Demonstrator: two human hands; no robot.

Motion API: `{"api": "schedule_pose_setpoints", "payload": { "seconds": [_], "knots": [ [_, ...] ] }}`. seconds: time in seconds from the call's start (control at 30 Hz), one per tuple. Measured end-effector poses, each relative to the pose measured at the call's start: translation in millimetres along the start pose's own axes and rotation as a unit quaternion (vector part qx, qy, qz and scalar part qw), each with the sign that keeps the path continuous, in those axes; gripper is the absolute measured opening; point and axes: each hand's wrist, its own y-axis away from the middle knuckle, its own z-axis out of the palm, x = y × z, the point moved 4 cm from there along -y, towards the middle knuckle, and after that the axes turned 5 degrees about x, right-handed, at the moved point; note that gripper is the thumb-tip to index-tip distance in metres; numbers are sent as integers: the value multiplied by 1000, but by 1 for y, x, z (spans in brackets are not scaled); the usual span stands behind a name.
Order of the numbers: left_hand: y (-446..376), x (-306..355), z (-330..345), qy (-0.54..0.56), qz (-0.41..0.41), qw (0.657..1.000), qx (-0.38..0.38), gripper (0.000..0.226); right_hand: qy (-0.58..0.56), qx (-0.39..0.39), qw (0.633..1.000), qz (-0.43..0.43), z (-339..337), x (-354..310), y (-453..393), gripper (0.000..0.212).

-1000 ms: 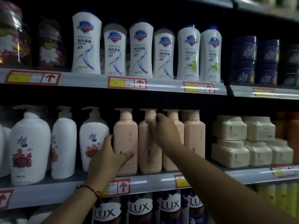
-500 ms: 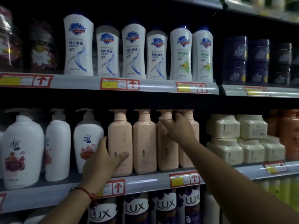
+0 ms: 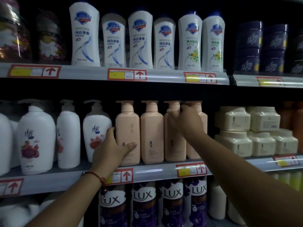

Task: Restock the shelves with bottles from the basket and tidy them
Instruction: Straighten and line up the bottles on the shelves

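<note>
Several peach pump bottles stand in a row on the middle shelf (image 3: pixel 155 171). My left hand (image 3: pixel 109 149) grips the lower part of the leftmost peach bottle (image 3: pixel 127 125), thumb across its front and fingers round its left side. My right hand (image 3: pixel 185 123) reaches up to the right end of the row. Its fingers curl at the necks of the third bottle (image 3: pixel 173 145) and the rightmost peach bottle (image 3: pixel 191 153), hiding their shoulders. The second bottle (image 3: pixel 152 128) stands untouched between my hands. No basket is in view.
White pump bottles (image 3: pixel 37 140) stand left of the peach row and stacked cream square jars (image 3: pixel 232 118) stand right of it. The shelf above holds white Safeguard bottles (image 3: pixel 139 40) and dark jars (image 3: pixel 260 46). Purple LUX bottles (image 3: pixel 144 203) fill the shelf below.
My right hand has slid rightward along the peach row, from the second bottle's neck to the last two. My left hand has stayed on the leftmost bottle.
</note>
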Motion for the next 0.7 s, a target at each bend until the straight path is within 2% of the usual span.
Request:
{"api": "schedule_pose_setpoints", "payload": {
  "seconds": [0.1, 0.17, 0.3, 0.37, 0.57, 0.7],
  "knots": [
    [0, 0, 2, 2, 0, 1000, -1, 86, -53, 41, 995, -74, -8, -13, 24, 45],
    [0, 1, 1, 1, 3, 1000, -2, 84, -81, 17, 992, -96, -3, -25, 36, 47],
    [0, 3, 0, 4, 9, 1000, -3, 82, -144, -86, 985, -36, 16, -43, 38, 60],
    [0, 3, 0, 5, 9, 1000, -2, 82, -120, -109, 986, -25, 24, -50, 35, 53],
    [0, 2, 0, 7, 6, 1000, -2, 83, -44, -59, 997, -21, 31, -57, 35, 34],
    [1, 3, 0, 6, 10, 1000, -1, 84, -75, -57, 995, -43, 30, -53, 39, 40]
  ]
}}
